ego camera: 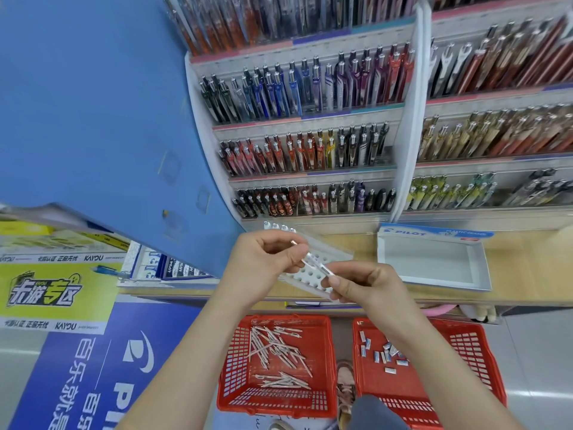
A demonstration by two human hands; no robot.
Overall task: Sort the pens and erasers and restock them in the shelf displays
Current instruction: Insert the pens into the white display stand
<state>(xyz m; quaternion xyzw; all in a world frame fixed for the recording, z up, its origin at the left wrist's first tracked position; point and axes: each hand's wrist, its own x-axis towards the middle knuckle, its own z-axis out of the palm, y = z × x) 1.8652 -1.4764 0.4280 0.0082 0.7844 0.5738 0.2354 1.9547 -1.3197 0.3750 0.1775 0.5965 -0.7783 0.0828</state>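
In front of pen-stocked shelves (310, 125), over the bench (527, 274), the left hand (263, 259) and right hand (369, 287) are each pinching an end of one slim pen (316, 264) just above the holed rack (310, 282); it is looking light, stiff and slick, best gripped mid-barrel.

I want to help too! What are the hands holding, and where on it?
A clear pen, by both ends: the left hand pinches its upper end, the right hand its lower end.
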